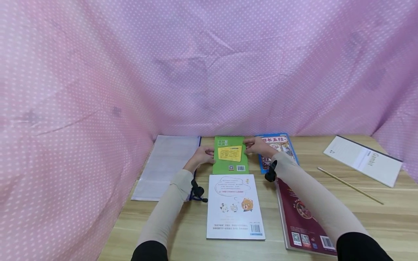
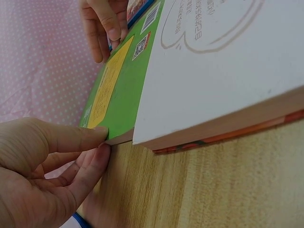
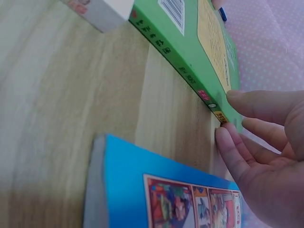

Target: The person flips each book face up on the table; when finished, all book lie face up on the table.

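A green book [image 1: 230, 167] with a yellow text panel lies behind a white book [image 1: 235, 214] with cartoon animals. My left hand [image 1: 203, 156] pinches the green book's left edge. In the left wrist view its thumb [image 2: 78, 137] rests on the cover, with fingertips under the edge. On the opposite side, my right hand [image 1: 259, 146] pinches the spine edge. The right wrist view shows that thumb [image 3: 261, 104] on top and fingers low at the spine. Just right of it is a blue-edged book [image 3: 137, 166] with small pictures, partly covered by my right forearm.
A translucent zip folder [image 1: 163, 163] lies at the left. On the right are a dark red book [image 1: 302, 224], partly under my forearm, a thin stick [image 1: 351, 185] and a white notepad [image 1: 362, 159]. Pink dotted cloth [image 1: 209, 72] hangs behind the wooden table [image 1: 189, 239].
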`<state>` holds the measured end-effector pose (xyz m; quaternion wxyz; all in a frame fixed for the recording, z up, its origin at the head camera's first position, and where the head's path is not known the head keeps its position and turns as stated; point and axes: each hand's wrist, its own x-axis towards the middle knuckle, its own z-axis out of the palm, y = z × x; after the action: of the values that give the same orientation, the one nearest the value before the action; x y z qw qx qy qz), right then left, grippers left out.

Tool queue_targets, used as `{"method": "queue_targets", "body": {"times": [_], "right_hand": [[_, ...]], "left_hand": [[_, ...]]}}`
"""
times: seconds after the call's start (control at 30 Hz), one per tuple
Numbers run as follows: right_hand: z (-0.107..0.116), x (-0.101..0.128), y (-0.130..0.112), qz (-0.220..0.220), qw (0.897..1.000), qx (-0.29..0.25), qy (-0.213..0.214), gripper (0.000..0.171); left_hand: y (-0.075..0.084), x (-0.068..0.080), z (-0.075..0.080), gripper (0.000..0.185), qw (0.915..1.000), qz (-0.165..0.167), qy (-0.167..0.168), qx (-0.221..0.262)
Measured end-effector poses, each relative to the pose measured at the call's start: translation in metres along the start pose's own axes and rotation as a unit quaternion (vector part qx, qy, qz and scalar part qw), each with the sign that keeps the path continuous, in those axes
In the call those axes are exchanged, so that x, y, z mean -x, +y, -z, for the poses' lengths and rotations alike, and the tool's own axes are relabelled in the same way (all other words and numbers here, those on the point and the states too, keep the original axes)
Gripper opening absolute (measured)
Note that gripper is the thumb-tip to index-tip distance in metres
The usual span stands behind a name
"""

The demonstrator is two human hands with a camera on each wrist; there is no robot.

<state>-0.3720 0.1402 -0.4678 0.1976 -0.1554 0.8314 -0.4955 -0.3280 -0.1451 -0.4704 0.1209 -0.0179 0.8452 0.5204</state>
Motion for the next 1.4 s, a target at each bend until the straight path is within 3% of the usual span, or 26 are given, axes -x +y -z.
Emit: {"method": "queue_targets", "body": {"times": [0.6,1.4], "right_hand": [[-0.005,0.001,-0.006,-0.033,0.999,-0.014,0.012,0.063],[-0.005,0.003,-0.015,-0.064,0.993,-0.097,0.015,0.069]], "left_hand": [[0.0,-0.001,-0.002,0.064,0.9996,0.021,0.006,0.016],[0.002,0.0,-0.004,0.059,0.9998,0.017,0.005,0.001]]}}
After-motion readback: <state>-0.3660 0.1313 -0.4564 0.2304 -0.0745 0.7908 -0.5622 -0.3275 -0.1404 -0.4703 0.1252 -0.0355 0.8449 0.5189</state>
